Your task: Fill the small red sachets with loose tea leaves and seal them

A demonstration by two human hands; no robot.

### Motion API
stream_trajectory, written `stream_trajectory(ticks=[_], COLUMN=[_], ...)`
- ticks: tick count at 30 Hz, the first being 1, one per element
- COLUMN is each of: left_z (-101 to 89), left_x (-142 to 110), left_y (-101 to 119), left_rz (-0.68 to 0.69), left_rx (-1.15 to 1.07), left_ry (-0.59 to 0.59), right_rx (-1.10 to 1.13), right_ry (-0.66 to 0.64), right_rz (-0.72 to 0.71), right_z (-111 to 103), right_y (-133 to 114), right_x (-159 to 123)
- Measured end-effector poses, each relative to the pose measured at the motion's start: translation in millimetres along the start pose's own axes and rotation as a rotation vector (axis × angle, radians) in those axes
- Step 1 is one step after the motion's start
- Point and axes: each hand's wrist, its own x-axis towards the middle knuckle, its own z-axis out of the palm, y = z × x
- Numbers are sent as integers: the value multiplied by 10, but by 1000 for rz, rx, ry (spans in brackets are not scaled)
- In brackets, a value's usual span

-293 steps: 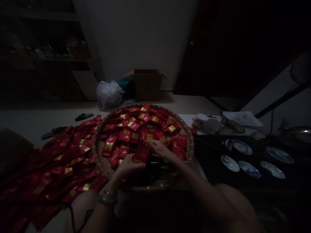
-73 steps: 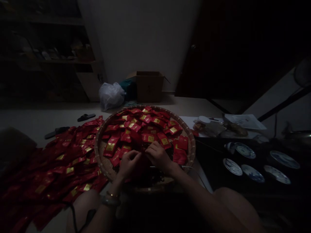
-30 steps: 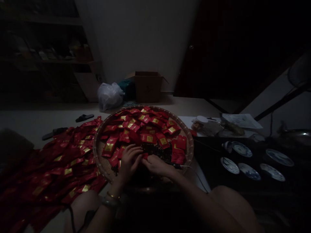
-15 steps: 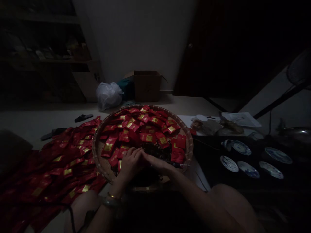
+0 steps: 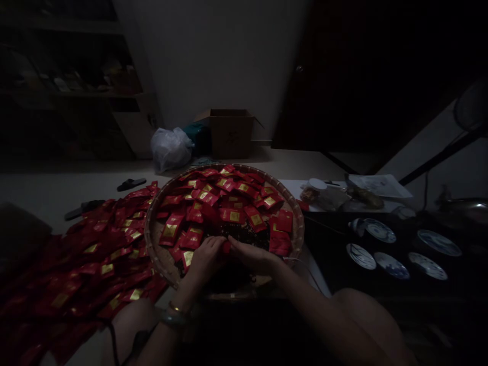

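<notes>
The left hand (image 5: 208, 256), with a yellow bangle and a pale bangle at its wrist, was closed, its bent fingers grasping a small red packet (image 5: 226, 248), only partly visible between the two hands. The right hand (image 5: 251, 255) had its fingers together and nearly straight beside that packet; whether it also gripped it could not be told. Both hands were over the near part of a wide, round, woven bamboo tray (image 5: 300, 229). Shiny red packets with gold labels (image 5: 170, 230) lay in the tray beyond the hands and on either side. Small, dark loose pieces (image 5: 246, 234) lay just beyond the right hand. Left of the left hand, outside the tray, a broad heap of similar red packets (image 5: 108, 268) covered the floor. Well to the right of the right hand, blue-and-white patterned dishes (image 5: 391, 265) rested on a black surface (image 5: 328, 244).
</notes>
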Motion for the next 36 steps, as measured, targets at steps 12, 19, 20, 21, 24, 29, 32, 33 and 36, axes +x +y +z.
stream_trajectory(ticks=[12, 19, 20, 21, 24, 29, 32, 33, 36], left_z=[-77, -96, -94, -92, -95, -115, -90, -76, -39], left_x=[45, 37, 31, 26, 23, 41, 49, 51, 58], left_y=[-55, -30, -22, -14, 4, 2, -17, -23, -35], left_rz=[-193, -371, -391, -394, -353, -342, -319, -313, -305], left_rx=[-151, -68, -42, -12, 60, 74, 67, 67, 73], left_ry=[148, 265, 263, 250, 176, 115, 120, 119, 104], right_rx=[-330, -553, -543, -530, -410, -201, -117, -31, 315], right_ry=[-192, -408, -404, -394, -338, -137, -21, 29, 228], right_rz=[568, 377, 316, 258, 157, 227, 248, 253, 223], right_z=[-544, 25, 70, 103, 116, -117, -312, -358, -382], right_y=[423, 365, 366, 375, 418, 434, 341, 282, 37], right_x=[537, 716, 711, 701, 660, 636, 648, 654, 671])
